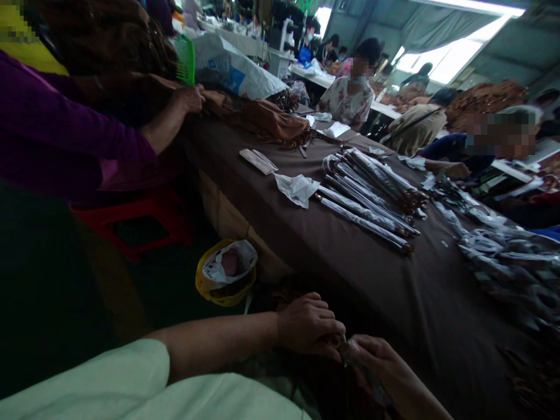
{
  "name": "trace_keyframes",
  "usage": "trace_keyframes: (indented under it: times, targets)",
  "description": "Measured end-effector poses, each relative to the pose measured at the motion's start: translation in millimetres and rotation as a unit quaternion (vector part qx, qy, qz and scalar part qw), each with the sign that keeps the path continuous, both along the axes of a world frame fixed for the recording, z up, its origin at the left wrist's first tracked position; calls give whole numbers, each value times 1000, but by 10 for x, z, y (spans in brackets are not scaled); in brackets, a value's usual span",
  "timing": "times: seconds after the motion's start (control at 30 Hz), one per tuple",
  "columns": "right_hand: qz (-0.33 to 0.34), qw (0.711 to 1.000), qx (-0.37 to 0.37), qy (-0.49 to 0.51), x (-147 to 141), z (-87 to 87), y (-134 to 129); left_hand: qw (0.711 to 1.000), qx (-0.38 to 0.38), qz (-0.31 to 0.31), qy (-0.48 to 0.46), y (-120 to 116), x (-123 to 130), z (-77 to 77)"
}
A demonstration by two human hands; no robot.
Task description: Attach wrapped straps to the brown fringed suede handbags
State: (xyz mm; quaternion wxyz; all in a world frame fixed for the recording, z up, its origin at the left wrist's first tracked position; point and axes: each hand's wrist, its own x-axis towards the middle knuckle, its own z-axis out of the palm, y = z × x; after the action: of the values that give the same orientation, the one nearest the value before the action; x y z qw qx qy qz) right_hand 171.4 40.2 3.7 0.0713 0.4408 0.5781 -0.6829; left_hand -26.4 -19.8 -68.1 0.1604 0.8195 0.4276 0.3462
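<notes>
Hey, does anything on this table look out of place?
A crumpled white wrapper lies loose on the brown tablecloth, right beside the neatly laid plastic-wrapped bundles. It looks odd because it seems stray next to them.

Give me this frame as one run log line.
Hands: left hand and right hand meet on small item, kind unclear | Nearby: brown table cloth, plastic-wrapped bundles | Other: co-worker's hand by brown fringed fabric

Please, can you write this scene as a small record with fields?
left hand: at a small dark item, too dim to identify
right hand: at the same item
surface: brown-covered table
on surface: plastic-wrapped long bundles
co-worker: purple sleeve, hand on fringed brown fabric
floor: yellow bag, red stool
</notes>
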Motion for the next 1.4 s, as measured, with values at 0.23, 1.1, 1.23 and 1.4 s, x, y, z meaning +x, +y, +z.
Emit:
trace_keyframes:
  times: [0.23,1.1,1.23,1.4]
  targets:
    - [70,996,30,-35,88,-75,-24,990,-140,28,18,-1,91,284]
    - [6,999,12,-33,-45,-37,-22,995,-30,56,77,43,253,17]
    - [-92,977,187,-40,-78,-43,-163,978,-156,122,60,138,281,162]
    - [-116,985,119,-46,-52,-115,-239,984,-72,114,114,169,355,132]
